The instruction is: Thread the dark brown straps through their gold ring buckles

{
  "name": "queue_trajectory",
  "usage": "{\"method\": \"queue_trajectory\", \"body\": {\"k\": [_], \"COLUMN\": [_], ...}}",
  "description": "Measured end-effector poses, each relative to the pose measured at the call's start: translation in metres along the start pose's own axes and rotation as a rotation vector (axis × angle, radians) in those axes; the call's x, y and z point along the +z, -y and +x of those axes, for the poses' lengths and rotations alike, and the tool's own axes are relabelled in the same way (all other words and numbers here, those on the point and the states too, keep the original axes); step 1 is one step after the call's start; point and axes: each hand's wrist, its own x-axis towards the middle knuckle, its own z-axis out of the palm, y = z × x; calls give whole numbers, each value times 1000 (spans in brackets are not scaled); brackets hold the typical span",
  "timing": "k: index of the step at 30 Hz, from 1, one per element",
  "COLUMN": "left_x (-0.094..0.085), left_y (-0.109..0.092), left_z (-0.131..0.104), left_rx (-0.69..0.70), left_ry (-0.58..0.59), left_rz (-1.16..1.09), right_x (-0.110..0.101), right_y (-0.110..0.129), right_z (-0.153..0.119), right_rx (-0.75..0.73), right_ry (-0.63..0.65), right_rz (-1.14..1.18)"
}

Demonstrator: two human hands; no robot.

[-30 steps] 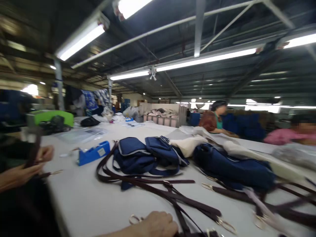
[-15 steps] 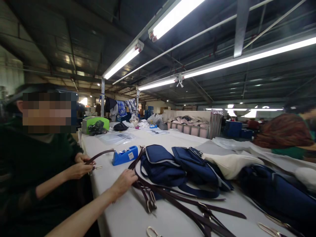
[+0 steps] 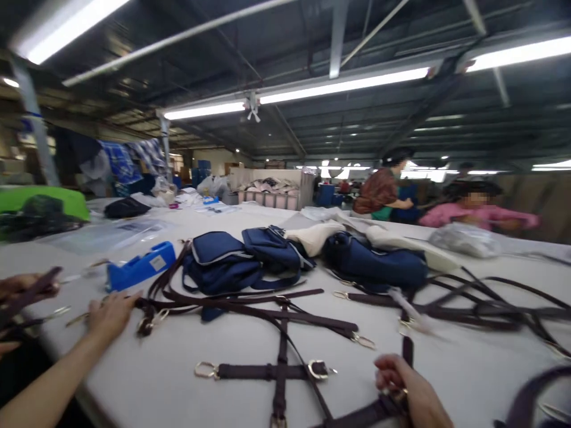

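Note:
My left hand [image 3: 111, 316] is at the left of the table, fingers bent over the end of the dark brown leather straps; a metal clip sticks out beside it. My right hand [image 3: 413, 386], at the lower right, has its fingers curled round a dark strap [image 3: 370, 413] with metal hardware. Between my hands lies a strap piece [image 3: 250, 372] with a metal clip and a buckle, crossed by another strap. A bundle of straps [image 3: 250, 309] runs rightward from my left hand, in front of the navy bags [image 3: 223, 261].
A blue tape dispenser [image 3: 141, 267] stands beyond my left hand. A co-worker's hand [image 3: 31, 291] holds a strap at the far left. More straps [image 3: 473, 312] and another navy bag [image 3: 379, 264] lie to the right. Two people work across the table.
The view has turned right. My left hand has shifted slightly left relative to the tape dispenser. My right hand has come into view with a strap.

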Motion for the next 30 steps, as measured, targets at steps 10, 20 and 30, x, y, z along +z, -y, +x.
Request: {"method": "queue_trajectory", "body": {"k": [10, 20, 30], "left_x": [-8, -69, -87], "left_y": [-154, -323, -372], "left_z": [-85, -148, -181], "left_rx": [782, 1090, 1124], "left_ry": [63, 273, 487], "left_rz": [-567, -487, -967], "right_x": [8, -2, 7], "right_y": [25, 23, 3], "right_z": [-13, -1, 5], "right_rx": [-57, -6, -79], "right_ry": [70, 151, 259], "right_rz": [198, 380, 332]}}
